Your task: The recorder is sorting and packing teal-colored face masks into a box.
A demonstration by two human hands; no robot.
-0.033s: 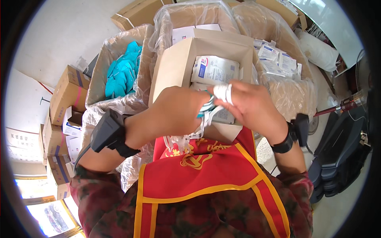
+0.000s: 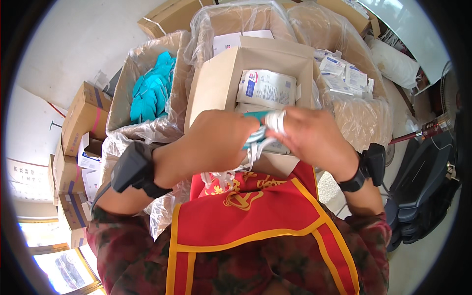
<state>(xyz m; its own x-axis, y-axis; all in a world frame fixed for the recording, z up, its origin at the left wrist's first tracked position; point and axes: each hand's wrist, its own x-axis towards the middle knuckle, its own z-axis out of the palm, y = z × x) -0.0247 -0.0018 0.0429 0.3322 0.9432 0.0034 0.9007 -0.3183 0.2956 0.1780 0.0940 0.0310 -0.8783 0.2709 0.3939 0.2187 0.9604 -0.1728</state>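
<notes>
My left hand [image 2: 223, 139] is closed around a small bundle of teal folded pieces [image 2: 251, 137] with white edges, which look like face masks. White straps [image 2: 275, 121] from the bundle are wrapped over the fingers of my right hand [image 2: 314, 140], which is closed on them. Loose strap ends [image 2: 221, 180] dangle below my left hand over the red apron [image 2: 246, 221]. Both hands are close together above the near side of an open cardboard box [image 2: 211, 91]. Inside that box lie white printed pouches [image 2: 268, 88]; my hands partly cover the lower ones.
A lined carton [image 2: 118, 110] at the left holds a heap of teal pieces [image 2: 153, 88]. Another lined carton [image 2: 361, 118] at the right holds white packets [image 2: 339, 73]. Brown boxes [image 2: 83, 118] are stacked by the left wall. Dark plastic chairs [image 2: 418, 177] stand at the right.
My right hand has shifted slightly lower, the straps still around its fingers. More of the teal bundle shows between the hands. The left hand has barely moved.
</notes>
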